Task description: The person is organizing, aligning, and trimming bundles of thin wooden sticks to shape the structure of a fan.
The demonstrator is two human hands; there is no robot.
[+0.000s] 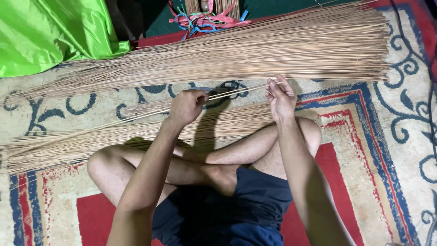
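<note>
Centrally, left hand (187,105), right hand (281,95) pinching thin stick (236,92), bare carpet (400,150) rightward

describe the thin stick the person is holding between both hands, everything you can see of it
The thin stick is a long, pale tan rib, like dried plant fibre, straight and very slender. It lies nearly level, tilted slightly up to the right, above the smaller pile of sticks on the carpet. The right hand pinches its thicker end with the fingertips; the left hand is closed around it further along. Past the left hand it runs on, tapering out over the pile. A second stick seems to lie alongside it between the hands.
</note>
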